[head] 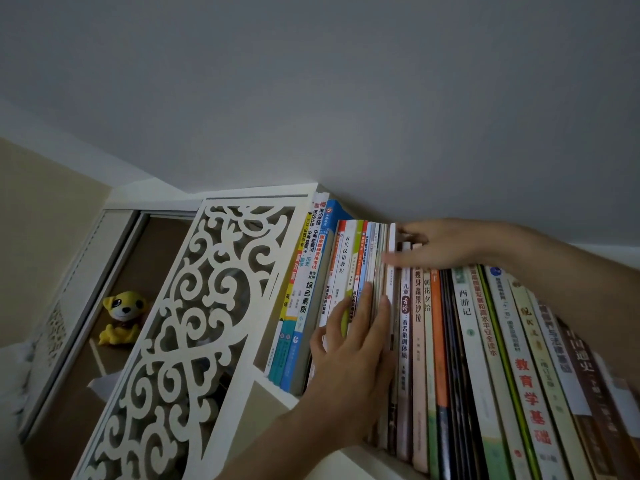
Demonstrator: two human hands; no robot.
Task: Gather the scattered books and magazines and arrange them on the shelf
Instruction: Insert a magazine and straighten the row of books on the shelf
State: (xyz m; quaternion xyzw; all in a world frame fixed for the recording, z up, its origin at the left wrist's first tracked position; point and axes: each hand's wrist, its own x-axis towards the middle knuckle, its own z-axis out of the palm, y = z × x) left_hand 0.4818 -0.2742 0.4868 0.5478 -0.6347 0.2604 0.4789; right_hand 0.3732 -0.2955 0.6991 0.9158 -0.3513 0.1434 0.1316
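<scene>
A long row of books [464, 341] stands upright, spines out, on a white shelf [277, 393]. A bundle of thin books and magazines [360, 258] leans in the row's left part. My left hand [349, 368] presses flat against the lower spines of that bundle, fingers straight. My right hand [440, 244] reaches in from the right and lies across the book tops; its thumb and fingers touch a white book [392, 244] that sticks up above its neighbours. Whether the right hand pinches that book is unclear.
A white carved fretwork panel [194, 323] forms the shelf's left side. Behind it a yellow plush toy [121, 315] sits in a brown compartment. Grey wall rises above the shelf. Taller books [313, 271] stand at the far left of the row.
</scene>
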